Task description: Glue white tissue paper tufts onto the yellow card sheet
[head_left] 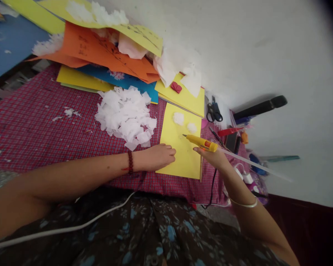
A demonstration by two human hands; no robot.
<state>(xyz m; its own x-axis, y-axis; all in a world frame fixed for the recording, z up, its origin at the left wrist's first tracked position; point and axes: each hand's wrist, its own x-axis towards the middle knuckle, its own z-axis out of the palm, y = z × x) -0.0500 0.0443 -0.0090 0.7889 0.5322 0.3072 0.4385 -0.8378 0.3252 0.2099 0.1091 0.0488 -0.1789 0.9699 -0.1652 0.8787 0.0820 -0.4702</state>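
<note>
A yellow sheet of paper (180, 162) lies on the checked cloth, with two small white paper tufts (178, 118) on its far part. My left hand (161, 156) rests on the sheet's left edge, its fingers lying on the paper and holding nothing. In my right hand (215, 157) is a yellow glue gun (202, 142), its dark nozzle pointing left just over the sheet below the tufts. A long translucent glue stick (249, 162) sticks out of the gun's back end.
A heap of white paper pieces (124, 112) sits left of the sheet. Behind it are stacked orange cards (100, 51) and yellow cards. Black-handled scissors (214, 112) lie by the wall. White plugs (246, 177) and cords are at the right. A white cable (80, 223) crosses my lap.
</note>
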